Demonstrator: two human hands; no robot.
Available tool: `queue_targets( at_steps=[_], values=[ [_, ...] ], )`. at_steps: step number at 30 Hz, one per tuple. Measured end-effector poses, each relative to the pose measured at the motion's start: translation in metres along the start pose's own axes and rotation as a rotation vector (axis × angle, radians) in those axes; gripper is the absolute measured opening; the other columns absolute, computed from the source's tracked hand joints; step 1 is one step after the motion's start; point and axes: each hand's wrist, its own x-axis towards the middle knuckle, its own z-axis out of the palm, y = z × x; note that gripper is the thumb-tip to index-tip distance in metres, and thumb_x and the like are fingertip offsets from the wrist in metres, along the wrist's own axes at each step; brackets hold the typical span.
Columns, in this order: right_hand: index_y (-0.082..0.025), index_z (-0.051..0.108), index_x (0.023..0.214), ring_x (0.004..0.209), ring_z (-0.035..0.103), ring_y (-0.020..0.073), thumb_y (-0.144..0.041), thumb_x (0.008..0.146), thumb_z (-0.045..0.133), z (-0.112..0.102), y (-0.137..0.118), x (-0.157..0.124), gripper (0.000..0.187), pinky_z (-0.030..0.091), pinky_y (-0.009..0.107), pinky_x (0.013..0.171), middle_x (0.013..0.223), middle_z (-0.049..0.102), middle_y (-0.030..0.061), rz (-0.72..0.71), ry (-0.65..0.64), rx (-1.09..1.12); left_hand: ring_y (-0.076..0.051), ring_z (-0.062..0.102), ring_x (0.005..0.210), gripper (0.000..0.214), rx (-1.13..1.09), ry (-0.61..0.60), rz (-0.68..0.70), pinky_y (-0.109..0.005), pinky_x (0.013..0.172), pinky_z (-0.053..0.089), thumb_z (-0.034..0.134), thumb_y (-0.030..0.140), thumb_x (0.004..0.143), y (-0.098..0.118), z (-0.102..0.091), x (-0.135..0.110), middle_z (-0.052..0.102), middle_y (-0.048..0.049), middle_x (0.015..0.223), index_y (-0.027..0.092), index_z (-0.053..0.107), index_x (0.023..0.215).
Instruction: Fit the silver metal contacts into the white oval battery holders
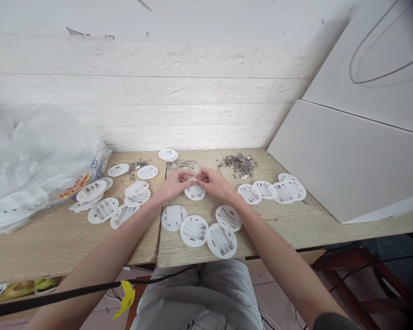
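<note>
My left hand (175,184) and right hand (216,183) meet at a white disc (195,193). My fingers (185,174) curl inward (pinching what, I can't tell).

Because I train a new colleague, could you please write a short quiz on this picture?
1. Where on the light-brown wooden table is the translucent plastic bag: A left, B middle, C right?
2. True or false: the largest dark heap of small metal pieces lies right of the table's seam.
3. Which object do the left hand and right hand meet over?
Key: 1 A; 2 true; 3 a round white plastic disc.
</note>
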Motion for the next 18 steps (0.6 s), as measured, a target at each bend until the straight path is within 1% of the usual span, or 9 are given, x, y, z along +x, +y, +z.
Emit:
queue_targets(
  at_steps=[2, 4, 7, 10, 13, 15, 18],
  values=[
    [-0.016, 0.056, 0.08, 0.064, 0.051, 0.0114, -0.024, 0.079, 0.057, -0.002, 0.0, 0.001, 0.008, 0.037, 0.022, 0.058, 0.074, 0.061, 0.0003, 0.005, 0.078, 0.14, -0.016, 0.06, 0.072, 0.04, -0.165, -0.003, -0.047, -0.026, 0.063, 0.045, 0.067, 0.041, 0.073, 0.004, -0.002, -0.001, 0.069, -0.0065, 0.085, 0.015, 0.067, 0.104],
    [-0.016, 0.058, 0.082, 0.065, 0.053, 0.0114, -0.025, 0.078, 0.059, -0.002, -0.001, 0.002, 0.01, 0.039, 0.022, 0.059, 0.076, 0.062, 0.0008, 0.007, 0.132, 0.237, -0.016, 0.061, 0.074, 0.041, -0.297, -0.024, -0.064, -0.026, 0.064, 0.046, 0.069, 0.042, 0.071, 0.007, -0.002, -0.002, 0.07, -0.0069, 0.088, 0.015, 0.068, 0.103],
    [-0.015, 0.059, 0.082, 0.065, 0.053, 0.0116, -0.028, 0.077, 0.061, 0.0, 0.0, 0.002, 0.014, 0.041, 0.023, 0.059, 0.075, 0.063, 0.0014, 0.025, 0.183, 0.302, -0.015, 0.062, 0.077, 0.038, -0.397, -0.022, -0.057, -0.025, 0.067, 0.047, 0.072, 0.04, 0.069, 0.008, 0.0, -0.002, 0.07, -0.0062, 0.091, 0.015, 0.069, 0.098],
    [-0.015, 0.06, 0.081, 0.066, 0.055, 0.012, -0.03, 0.076, 0.063, 0.002, 0.001, 0.002, 0.016, 0.042, 0.023, 0.06, 0.076, 0.064, 0.0022, 0.034, 0.179, 0.359, -0.013, 0.06, 0.073, 0.032, -0.404, 0.004, -0.038, -0.023, 0.065, 0.046, 0.071, 0.038, 0.07, 0.004, 0.003, 0.0, 0.07, -0.0037, 0.084, 0.015, 0.07, 0.091],
    [-0.014, 0.06, 0.08, 0.067, 0.056, 0.0123, -0.031, 0.074, 0.064, 0.004, 0.002, 0.003, 0.018, 0.043, 0.024, 0.061, 0.075, 0.064, 0.002, 0.064, 0.165, 0.426, -0.011, 0.057, 0.067, 0.032, -0.46, 0.007, -0.063, -0.022, 0.062, 0.045, 0.071, 0.04, 0.071, -0.002, 0.004, 0.002, 0.067, -0.0023, 0.077, 0.014, 0.07, 0.089],
    [-0.014, 0.06, 0.079, 0.066, 0.056, 0.0124, -0.032, 0.073, 0.065, 0.005, 0.003, 0.004, 0.019, 0.044, 0.024, 0.061, 0.074, 0.063, 0.0018, 0.104, 0.181, 0.463, -0.012, 0.059, 0.069, 0.034, -0.543, -0.03, -0.087, -0.023, 0.065, 0.048, 0.072, 0.04, 0.07, -0.003, 0.005, 0.003, 0.068, -0.0034, 0.08, 0.014, 0.069, 0.091],
    [-0.014, 0.059, 0.078, 0.064, 0.056, 0.0116, -0.032, 0.072, 0.065, 0.004, 0.005, 0.006, 0.02, 0.043, 0.024, 0.06, 0.072, 0.063, 0.0013, 0.148, 0.18, 0.505, -0.015, 0.062, 0.076, 0.035, -0.62, -0.081, -0.112, -0.028, 0.071, 0.052, 0.077, 0.035, 0.066, -0.002, 0.005, 0.002, 0.069, -0.0062, 0.086, 0.013, 0.068, 0.093]
  ],
)
